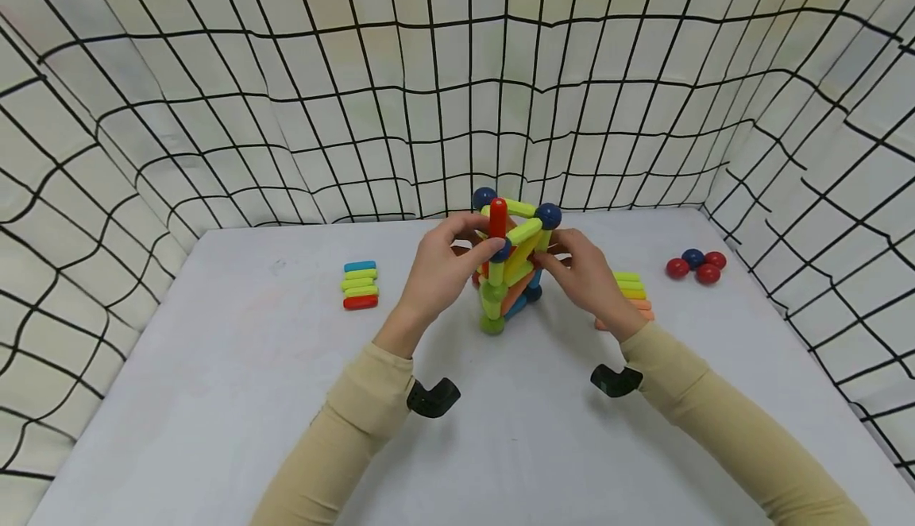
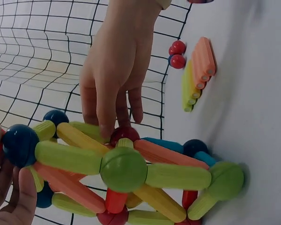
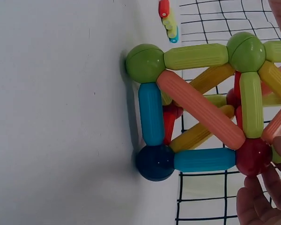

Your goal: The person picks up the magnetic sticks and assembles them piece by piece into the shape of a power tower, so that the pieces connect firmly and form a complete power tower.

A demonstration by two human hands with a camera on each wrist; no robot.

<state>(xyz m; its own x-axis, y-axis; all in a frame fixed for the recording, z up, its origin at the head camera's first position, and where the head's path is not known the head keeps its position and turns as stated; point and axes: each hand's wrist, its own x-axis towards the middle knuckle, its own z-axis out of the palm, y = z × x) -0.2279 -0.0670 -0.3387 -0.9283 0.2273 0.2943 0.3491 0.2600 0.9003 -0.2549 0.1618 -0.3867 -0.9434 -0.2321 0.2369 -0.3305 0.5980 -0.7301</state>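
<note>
A tall frame of magnetic sticks and balls [image 1: 525, 264] stands on the white table, with green, blue and red balls at its corners. At its top front, a red magnetic stick [image 1: 498, 216] rises from a blue ball [image 2: 21, 145]. My left hand [image 1: 446, 264] pinches this stick low down, its thumb against the ball; the fingers behind are partly hidden. My right hand [image 1: 582, 272] grips a red ball [image 3: 254, 157] at mid-height on the frame's right side, between thumb and fingers.
Left of the frame lies a row of blue, lime and red sticks [image 1: 360, 284]. Lime, yellow and orange sticks [image 1: 631, 292] lie beyond my right wrist, partly covered by it. Several red and blue balls [image 1: 696, 264] sit far right. Black-grid netting [image 1: 443, 81] surrounds the table.
</note>
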